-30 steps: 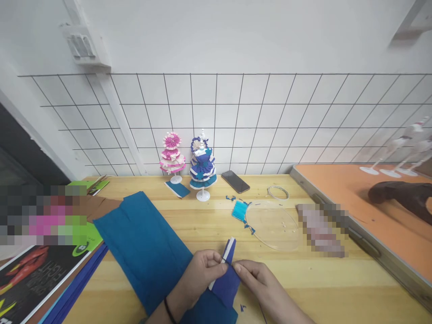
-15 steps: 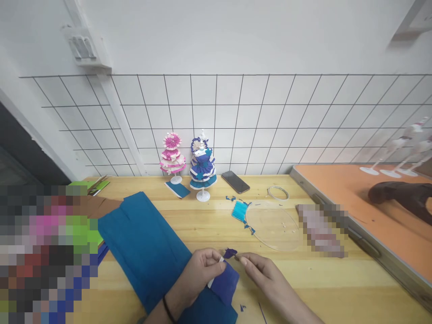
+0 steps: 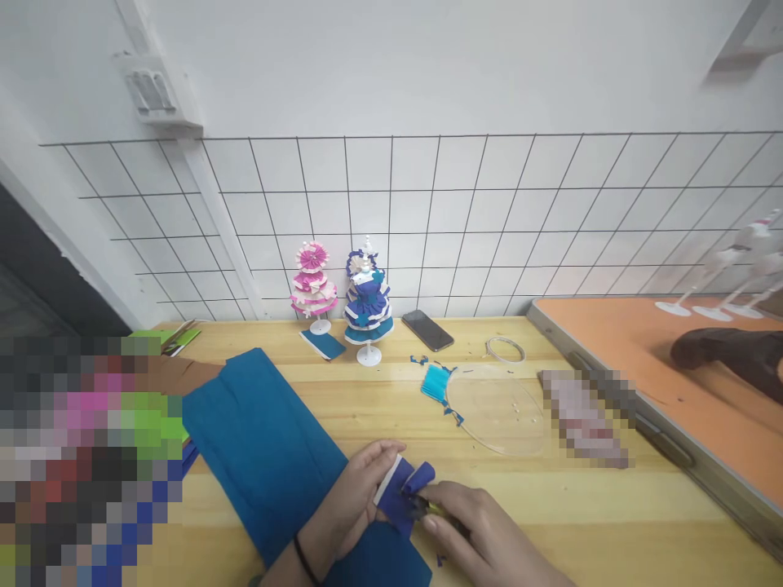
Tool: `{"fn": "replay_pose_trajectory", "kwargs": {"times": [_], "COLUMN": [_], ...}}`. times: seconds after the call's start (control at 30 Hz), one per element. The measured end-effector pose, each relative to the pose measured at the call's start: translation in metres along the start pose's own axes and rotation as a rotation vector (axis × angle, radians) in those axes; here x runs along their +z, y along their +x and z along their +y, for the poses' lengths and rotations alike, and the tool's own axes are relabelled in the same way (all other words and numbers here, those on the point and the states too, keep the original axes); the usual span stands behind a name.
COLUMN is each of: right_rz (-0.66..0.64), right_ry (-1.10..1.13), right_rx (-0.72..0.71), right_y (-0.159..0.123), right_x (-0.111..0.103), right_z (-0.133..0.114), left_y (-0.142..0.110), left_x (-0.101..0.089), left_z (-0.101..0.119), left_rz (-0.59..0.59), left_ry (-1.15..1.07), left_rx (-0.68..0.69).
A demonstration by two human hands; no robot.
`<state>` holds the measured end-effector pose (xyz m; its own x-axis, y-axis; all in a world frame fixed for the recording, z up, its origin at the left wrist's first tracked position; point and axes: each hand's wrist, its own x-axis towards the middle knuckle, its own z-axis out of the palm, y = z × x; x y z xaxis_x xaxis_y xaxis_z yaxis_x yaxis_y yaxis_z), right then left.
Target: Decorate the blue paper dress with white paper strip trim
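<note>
My left hand (image 3: 367, 489) is closed on a piece of purple crepe paper (image 3: 391, 505) with a white strip along one edge. Part of that paper curls up at the top right. In my right hand (image 3: 477, 522) is a small dark-headed tool (image 3: 418, 507) with a yellowish handle, mostly covered by the fingers and blurred. Its head meets the purple paper, so I cannot tell whether its jaws are apart. Under my left wrist lies a large folded sheet of teal paper (image 3: 263, 440).
Behind stand a pink paper-dress figure (image 3: 314, 281) and a blue one (image 3: 368, 306). A phone (image 3: 428, 329), a ring-shaped coil (image 3: 506, 350), a turquoise pleated piece (image 3: 435, 383) and a clear round sheet (image 3: 495, 412) lie on the table. An orange raised board (image 3: 642, 367) borders the right.
My right hand held a small dark purple bit; now it has the dark-headed tool at the paper. My left hand has turned, and the purple paper has shifted and curled.
</note>
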<state>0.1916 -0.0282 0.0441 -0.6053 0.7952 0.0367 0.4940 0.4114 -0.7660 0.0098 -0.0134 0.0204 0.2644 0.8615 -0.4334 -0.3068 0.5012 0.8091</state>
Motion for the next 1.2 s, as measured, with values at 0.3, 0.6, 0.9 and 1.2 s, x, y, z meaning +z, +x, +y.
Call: {"fn": "replay_pose_trajectory", "kwargs": {"times": [0.3,0.6,0.9,1.2], "right_rz": [-0.084,-0.098,0.115,0.255], "right_ry": [-0.069,-0.092,-0.428,0.214], "right_rx": [-0.071,-0.024,0.113,0.152], "right_y": [0.0,-0.004,0.003,0.006], "right_x": [-0.004,-0.015,-0.026,-0.003], "right_z": [-0.007,-0.005,0.033,0.021], "left_y": [0.001,0.003,0.006,0.0], "left_x": [0.0,-0.003,-0.002,0.014], "left_z": [-0.002,0.003,0.003,-0.023], "left_rz": [-0.017,0.072,0.157,-0.011], "left_ry": [0.06,-0.045,0.117,0.319], "left_rx": [0.026,0.114,0.252,0.285]}}
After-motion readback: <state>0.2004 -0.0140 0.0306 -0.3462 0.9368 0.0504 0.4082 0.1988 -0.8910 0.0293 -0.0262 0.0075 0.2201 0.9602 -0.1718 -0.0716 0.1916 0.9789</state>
